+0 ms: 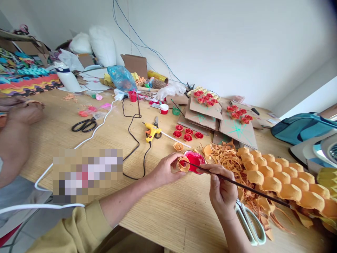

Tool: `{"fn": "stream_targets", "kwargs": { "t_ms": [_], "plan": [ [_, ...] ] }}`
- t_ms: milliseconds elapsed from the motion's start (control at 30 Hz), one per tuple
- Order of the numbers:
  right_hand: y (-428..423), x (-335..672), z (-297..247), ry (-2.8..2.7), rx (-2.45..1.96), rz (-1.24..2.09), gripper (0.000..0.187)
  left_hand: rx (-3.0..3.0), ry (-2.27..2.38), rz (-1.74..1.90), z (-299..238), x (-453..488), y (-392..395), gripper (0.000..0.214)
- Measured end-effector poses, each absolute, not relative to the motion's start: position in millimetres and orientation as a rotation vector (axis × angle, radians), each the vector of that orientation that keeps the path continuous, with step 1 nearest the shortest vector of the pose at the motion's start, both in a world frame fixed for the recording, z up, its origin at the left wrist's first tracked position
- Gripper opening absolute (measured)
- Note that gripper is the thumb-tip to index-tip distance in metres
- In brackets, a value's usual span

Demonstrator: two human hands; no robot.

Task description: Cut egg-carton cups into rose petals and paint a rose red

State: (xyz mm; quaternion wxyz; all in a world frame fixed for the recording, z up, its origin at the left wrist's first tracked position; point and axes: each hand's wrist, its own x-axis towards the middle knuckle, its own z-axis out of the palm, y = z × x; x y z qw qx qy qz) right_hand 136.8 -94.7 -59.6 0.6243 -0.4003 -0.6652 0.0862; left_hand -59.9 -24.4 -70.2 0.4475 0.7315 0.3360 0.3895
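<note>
My left hand (166, 170) pinches a small orange paper rose (183, 164) just above the table. My right hand (222, 191) grips a long thin dark paintbrush (250, 189) whose tip reaches the rose. Right behind the rose sits a small dish of red paint (195, 160). Another unpainted orange rose (178, 146) lies a little further back, and three or so red painted roses (187, 133) rest beyond it.
An orange egg tray (285, 181) and paper scraps (226, 158) lie right of my hands, white-handled scissors (250, 221) below. A yellow glue gun (152, 131), black scissors (84, 125) and cables lie mid-table. Cardboard sheets (237, 130) carry more red roses. Another person's arm (15, 133) is at the left.
</note>
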Motion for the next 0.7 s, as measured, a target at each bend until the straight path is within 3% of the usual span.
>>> {"fn": "stream_targets", "kwargs": {
  "t_ms": [700],
  "plan": [
    [-96.4,137.4,-62.4,-1.651,-0.902,0.16,0.018,1.424,0.637,0.916,-77.7,-54.3,-22.2,0.055]
  ]
}}
